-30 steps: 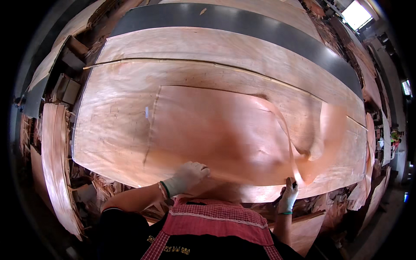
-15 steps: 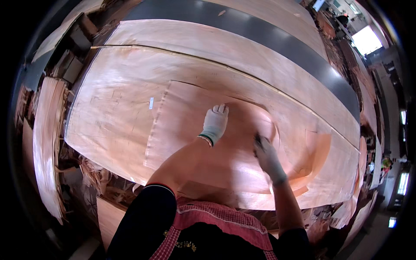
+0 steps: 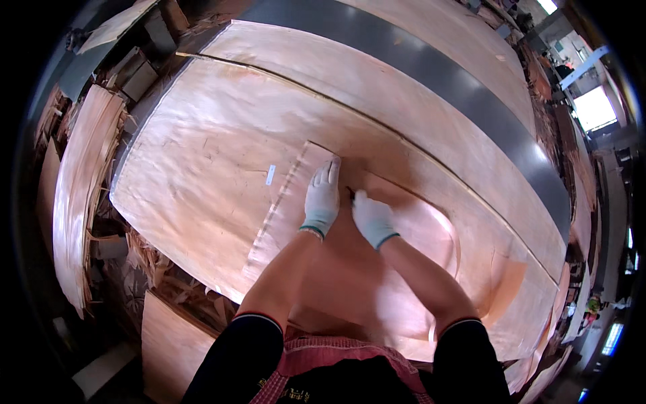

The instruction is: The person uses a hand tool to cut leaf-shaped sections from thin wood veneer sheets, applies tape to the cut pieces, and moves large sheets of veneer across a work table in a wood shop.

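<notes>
Resting palm-down on the reddish veneer sheet [image 3: 350,269], the gloved left hand [image 3: 323,195] has its fingers straight and close together, gripping nothing. The sheet lies beneath both hands, spreading toward the person between the forearms and out past the right hand. Just beside the left hand, the gloved right hand [image 3: 371,217] is curled around a slim dark tool [image 3: 350,193], only part of which shows; whether its tip touches the sheet I cannot tell.

Beyond the hands, a long thin stick [image 3: 323,99] runs slantwise across the large pale wood sheet [image 3: 195,155] underneath, clear of both gloves. A small white tag [image 3: 270,175] lies left of the veneer's ragged, seam-like left edge. To the right, near the veneer's rounded, curled edge, is an orange-brown veneer piece [image 3: 506,289]. The forearms hide parts of the reddish veneer.

A smooth dark grey panel [image 3: 431,57] shows past the far edge of the pale sheet. At left stand layered veneer sheets [image 3: 84,195] with splintered edges, beside crumpled, ribbon-like wood scraps [image 3: 158,262].
</notes>
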